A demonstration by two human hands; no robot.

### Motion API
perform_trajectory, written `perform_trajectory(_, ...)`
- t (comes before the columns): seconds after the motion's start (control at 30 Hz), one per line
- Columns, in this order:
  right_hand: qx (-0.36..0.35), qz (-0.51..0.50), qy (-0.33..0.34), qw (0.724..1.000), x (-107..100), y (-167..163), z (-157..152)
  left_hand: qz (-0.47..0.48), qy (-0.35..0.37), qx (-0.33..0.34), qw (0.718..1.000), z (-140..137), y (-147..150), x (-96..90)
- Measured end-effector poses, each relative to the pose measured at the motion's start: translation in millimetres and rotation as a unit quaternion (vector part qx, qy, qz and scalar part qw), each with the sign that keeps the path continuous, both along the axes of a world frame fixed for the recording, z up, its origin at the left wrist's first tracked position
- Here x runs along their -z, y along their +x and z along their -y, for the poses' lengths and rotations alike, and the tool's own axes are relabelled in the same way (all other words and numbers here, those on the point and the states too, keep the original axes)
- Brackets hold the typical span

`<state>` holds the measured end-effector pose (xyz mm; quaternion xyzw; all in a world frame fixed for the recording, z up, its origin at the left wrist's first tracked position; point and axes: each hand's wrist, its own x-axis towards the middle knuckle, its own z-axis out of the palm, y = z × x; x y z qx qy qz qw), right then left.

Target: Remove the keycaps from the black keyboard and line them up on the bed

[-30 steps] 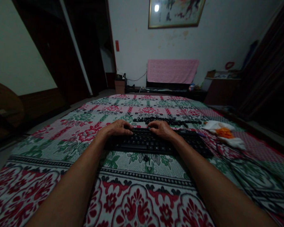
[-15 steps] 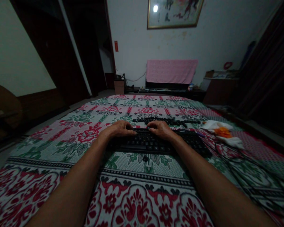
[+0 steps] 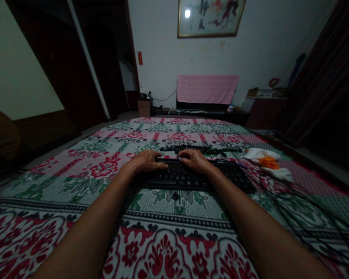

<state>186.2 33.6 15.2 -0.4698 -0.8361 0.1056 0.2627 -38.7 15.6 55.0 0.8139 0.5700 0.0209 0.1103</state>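
A black keyboard (image 3: 174,179) lies flat on a patterned bedspread. My left hand (image 3: 147,161) holds its far left edge, the thumb stretched over the keys and the other fingers bent down behind the edge. At the far edge, a short way right, is my right hand (image 3: 194,159). Its thumb and index finger come together at the top row of keys; whatever is between them is too small and dark to make out. Just beyond the keyboard is a row of small loose black pieces that look like keycaps (image 3: 202,149). One small black piece (image 3: 175,196) lies on the near side.
On the right, a white cloth or bag (image 3: 279,173) lies with something orange (image 3: 268,162) on it. Black cables (image 3: 282,209) trail across the bedspread (image 3: 163,232) there. Against the far wall, a pink cloth (image 3: 207,89) covers a screen-like object.
The view has shifted slightly, so the scene sits a little further left. Both hands stay at the keyboard's far edge, with only slight finger movement.
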Motion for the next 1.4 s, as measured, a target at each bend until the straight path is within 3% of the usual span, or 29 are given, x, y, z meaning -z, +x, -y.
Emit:
perform_trajectory(0.5,-0.005,-0.046,-0.004,0.999,5,3,-4,-0.025,0.018,0.001,1.000,-1,4,1.8)
perform_trajectory(0.6,-0.024,-0.081,-0.040,0.996,2,3,-3,-0.023,0.020,-0.005,1.000,-3,2,3.3)
perform_trajectory(0.7,-0.072,-0.096,-0.120,0.985,-5,1,3,-0.017,0.016,-0.002,1.000,-5,0,4.4)
perform_trajectory(0.8,-0.101,-0.071,-0.157,0.980,-13,-2,10,-0.011,0.010,-0.004,1.000,-5,-1,4.3)
perform_trajectory(1.07,-0.130,0.004,-0.161,0.978,-31,-9,23,0.011,-0.001,-0.005,1.000,-1,-1,0.0)
perform_trajectory(1.4,-0.146,0.031,-0.167,0.975,-27,-12,26,0.016,-0.008,0.001,1.000,-3,-3,2.4)
